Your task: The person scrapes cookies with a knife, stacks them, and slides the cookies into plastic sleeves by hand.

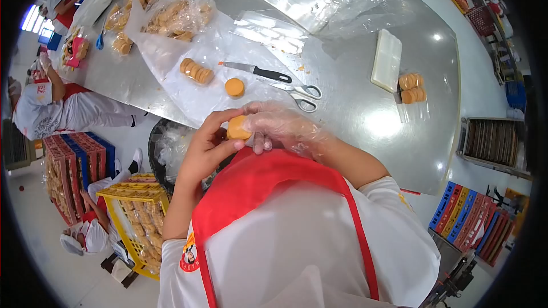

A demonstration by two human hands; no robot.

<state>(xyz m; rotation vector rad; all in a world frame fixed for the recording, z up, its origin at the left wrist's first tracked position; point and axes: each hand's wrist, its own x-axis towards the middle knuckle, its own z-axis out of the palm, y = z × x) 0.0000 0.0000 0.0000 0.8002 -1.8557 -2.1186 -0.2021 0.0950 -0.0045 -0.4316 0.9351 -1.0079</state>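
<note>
Between my two hands is a round orange-brown cookie [238, 128]. The bare fingers of my left hand [210, 144] close round its left side. My right hand [285, 128], in a clear plastic glove, is closed on its right side. Just beyond lies another round cookie [234, 86] on a white plastic sheet [165, 77], with a short row of cookies [196, 71] to its left. A knife with a black handle [273, 75] and open scissors [305, 92] rest on the metal table [365, 131].
Bags of cookies [177, 14] are heaped at the back left. Clear plastic bags [319, 0] lie at the back. A stack of small bags [386, 60] and packed cookies [412, 88] lie right. Co-workers and a yellow crate [134, 191] are left.
</note>
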